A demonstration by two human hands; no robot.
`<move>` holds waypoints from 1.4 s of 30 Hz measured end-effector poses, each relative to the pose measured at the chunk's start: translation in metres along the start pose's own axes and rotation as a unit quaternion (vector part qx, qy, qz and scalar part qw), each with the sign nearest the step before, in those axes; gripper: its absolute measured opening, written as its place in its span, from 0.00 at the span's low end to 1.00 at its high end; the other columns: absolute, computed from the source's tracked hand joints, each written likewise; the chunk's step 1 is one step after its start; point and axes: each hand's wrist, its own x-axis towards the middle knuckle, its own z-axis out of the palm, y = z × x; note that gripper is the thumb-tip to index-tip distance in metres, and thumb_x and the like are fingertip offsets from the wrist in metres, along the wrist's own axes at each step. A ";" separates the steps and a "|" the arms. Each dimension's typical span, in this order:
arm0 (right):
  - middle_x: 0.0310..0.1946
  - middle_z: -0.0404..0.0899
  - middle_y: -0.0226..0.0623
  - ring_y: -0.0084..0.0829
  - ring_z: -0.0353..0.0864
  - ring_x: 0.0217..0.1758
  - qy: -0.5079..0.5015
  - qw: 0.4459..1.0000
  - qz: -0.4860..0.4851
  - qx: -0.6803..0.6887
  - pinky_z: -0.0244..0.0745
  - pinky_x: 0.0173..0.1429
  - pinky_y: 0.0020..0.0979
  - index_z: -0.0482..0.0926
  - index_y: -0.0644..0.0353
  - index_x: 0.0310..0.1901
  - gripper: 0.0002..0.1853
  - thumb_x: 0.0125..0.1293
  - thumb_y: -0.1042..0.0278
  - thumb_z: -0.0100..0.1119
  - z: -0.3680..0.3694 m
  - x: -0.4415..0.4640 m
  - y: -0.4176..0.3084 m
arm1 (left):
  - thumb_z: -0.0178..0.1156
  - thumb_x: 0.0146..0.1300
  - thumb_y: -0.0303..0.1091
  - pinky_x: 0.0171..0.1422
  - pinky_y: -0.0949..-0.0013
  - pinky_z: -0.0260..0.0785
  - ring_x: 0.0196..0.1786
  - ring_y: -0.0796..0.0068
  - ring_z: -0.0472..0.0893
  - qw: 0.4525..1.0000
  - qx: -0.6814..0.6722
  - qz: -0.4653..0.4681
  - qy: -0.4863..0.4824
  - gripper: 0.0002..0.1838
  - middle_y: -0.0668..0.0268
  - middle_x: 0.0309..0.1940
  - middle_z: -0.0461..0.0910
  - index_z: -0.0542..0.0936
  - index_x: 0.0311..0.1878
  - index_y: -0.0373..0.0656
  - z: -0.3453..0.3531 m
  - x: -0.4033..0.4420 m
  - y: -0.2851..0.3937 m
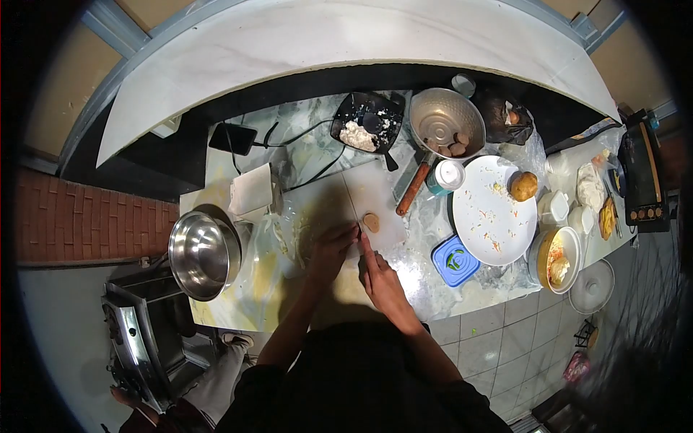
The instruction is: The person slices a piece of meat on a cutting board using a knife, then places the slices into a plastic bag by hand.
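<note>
Marbled counter (253, 307) beneath everything. Pale cutting board (375, 184) mid-counter; white plate (476, 220) to its right, crumbs scattered over it. Steel bowl (203, 256) at far left. Wooden-handled pan (440, 115) behind, brown pieces inside. Left hand (330, 256) and right hand (383, 280) meet over the board, fingers bent, right index extended; grip too shadowed to tell. Brown round piece (371, 222) lies on the board, just beyond the fingertips.

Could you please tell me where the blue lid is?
In the head view, the blue lid lies right of the right hand, beside the lower left of the white plate.
</note>
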 end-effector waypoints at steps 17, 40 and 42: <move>0.43 0.73 0.61 0.58 0.79 0.37 -0.017 0.996 0.004 -0.093 0.78 0.40 0.49 0.43 0.62 0.77 0.44 0.62 0.78 0.55 0.011 0.000 0.007 | 0.66 0.55 0.21 0.58 0.64 0.78 0.53 0.62 0.83 1.000 0.012 -0.004 0.007 0.14 0.61 0.51 0.84 0.86 0.46 0.42 0.002 0.002 0.001; 0.35 0.76 0.59 0.58 0.77 0.37 -0.010 0.998 0.024 -0.049 0.73 0.40 0.50 0.55 0.66 0.71 0.34 0.61 0.80 0.51 0.008 0.003 -0.002 | 0.64 0.51 0.17 0.58 0.62 0.77 0.52 0.59 0.83 1.000 -0.006 -0.003 -0.002 0.15 0.58 0.49 0.84 0.86 0.43 0.41 0.003 0.002 -0.007; 0.35 0.76 0.58 0.58 0.77 0.37 -0.004 0.999 0.017 -0.046 0.73 0.40 0.50 0.56 0.66 0.71 0.34 0.62 0.80 0.51 0.007 0.003 -0.003 | 0.65 0.51 0.18 0.58 0.62 0.77 0.52 0.59 0.83 1.000 0.005 0.007 -0.002 0.15 0.58 0.50 0.84 0.86 0.43 0.41 0.003 0.001 -0.006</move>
